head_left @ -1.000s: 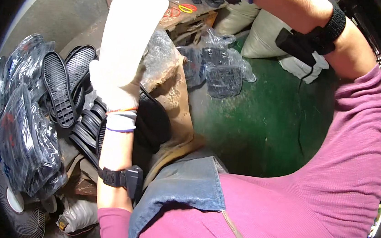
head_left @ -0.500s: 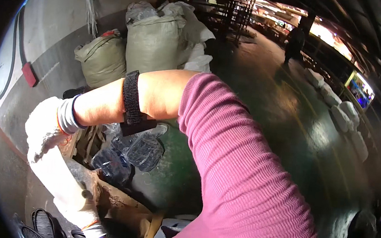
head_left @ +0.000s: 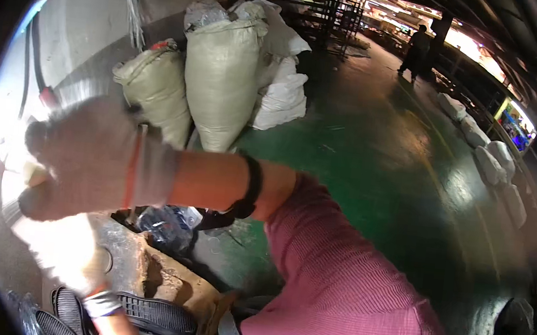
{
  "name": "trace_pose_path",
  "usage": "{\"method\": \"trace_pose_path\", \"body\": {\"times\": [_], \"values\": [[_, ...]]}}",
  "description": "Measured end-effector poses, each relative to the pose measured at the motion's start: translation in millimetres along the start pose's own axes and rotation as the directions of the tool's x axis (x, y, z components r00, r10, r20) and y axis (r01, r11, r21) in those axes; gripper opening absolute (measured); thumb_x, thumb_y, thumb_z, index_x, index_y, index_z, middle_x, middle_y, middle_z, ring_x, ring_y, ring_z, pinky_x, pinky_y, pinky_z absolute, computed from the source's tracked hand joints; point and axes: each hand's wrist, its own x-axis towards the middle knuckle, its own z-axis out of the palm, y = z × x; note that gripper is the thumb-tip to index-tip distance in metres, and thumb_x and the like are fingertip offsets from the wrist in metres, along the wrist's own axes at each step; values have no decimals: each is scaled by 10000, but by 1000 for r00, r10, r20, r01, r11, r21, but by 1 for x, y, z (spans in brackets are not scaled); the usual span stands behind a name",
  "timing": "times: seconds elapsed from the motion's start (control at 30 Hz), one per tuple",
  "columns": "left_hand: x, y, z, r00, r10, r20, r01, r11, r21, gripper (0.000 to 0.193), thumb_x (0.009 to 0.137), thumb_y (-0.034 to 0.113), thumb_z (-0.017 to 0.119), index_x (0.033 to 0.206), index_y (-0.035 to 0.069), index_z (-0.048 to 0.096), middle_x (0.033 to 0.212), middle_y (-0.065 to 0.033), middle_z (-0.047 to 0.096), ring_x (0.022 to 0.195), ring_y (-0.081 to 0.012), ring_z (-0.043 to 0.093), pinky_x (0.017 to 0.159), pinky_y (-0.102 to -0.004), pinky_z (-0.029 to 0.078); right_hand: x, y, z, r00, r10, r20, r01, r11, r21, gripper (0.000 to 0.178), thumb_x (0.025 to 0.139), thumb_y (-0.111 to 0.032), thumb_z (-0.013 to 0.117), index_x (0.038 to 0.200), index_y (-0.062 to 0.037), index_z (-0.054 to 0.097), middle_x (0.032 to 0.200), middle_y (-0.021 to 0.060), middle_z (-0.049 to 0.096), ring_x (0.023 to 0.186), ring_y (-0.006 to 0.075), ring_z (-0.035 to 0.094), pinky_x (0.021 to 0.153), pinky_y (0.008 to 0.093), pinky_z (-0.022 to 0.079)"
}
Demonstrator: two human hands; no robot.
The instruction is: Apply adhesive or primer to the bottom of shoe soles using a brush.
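Observation:
My right hand point(head_left: 81, 162), in a grey-white knitted glove with a red-edged cuff, reaches across from the right and is smeared by motion. A small pale yellowish patch shows by its fingertips; I cannot make out whether it is something held. Below it is my left hand point(head_left: 69, 255), in a white glove washed out by glare, its fingers hidden. Close to my left wrist lie several black ridged shoe soles point(head_left: 157, 312). A worn, torn brown cardboard box point(head_left: 173, 281) is beside them.
Stuffed greenish woven sacks point(head_left: 222, 79) and white sacks point(head_left: 281, 98) stand by the wall. Dark plastic-wrapped bundles point(head_left: 166, 225) lie on the green floor point(head_left: 359, 170). White bundles point(head_left: 492, 160) line the right side. A person point(head_left: 416, 52) is far off near dark racks.
My right hand has come away from my left and moved right, nearer the camera. My left hand has shifted slightly left. The view has tilted, showing more soles and floor.

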Motion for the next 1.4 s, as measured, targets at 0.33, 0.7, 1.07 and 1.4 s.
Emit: {"method": "trace_pose_path", "body": {"times": [0.33,0.7,1.07,1.4], "values": [[-25,25,-47,893,217,-395,-447,540,-713,463,954,231,633,1347,-12,597,1307,-273,631,1214,-410,602,1119,-441,432,-43,54,44,909,215,357,-160,971,-178,392,913,-469,610,718,-144,708,674,127,660,600,312,635,599,479,521],[-116,53,-2,957,176,-231,-258,148,-955,472,933,306,622,1293,1,603,1221,-249,638,1038,-415,638,900,-471,524,-123,22,25,719,350,600,-361,926,-108,366,846,-458,651,690,-128,683,618,115,629,570,312,645,515,454,478],[-159,55,35,353,936,-23,710,-252,658,721,1011,593,459,1578,159,359,1312,-248,562,1050,-441,635,505,-393,551,-68,-7,-5,740,-198,643,-172,869,464,446,739,-610,693,780,-167,724,710,57,689,656,306,678,582,447,512],[-136,65,41,667,679,307,644,-732,221,635,948,545,533,1374,74,557,1234,-167,650,993,-312,663,656,-359,582,-33,37,-20,319,-130,939,-245,945,215,468,876,-559,616,1045,-150,767,937,138,756,871,352,719,788,448,539]]}}
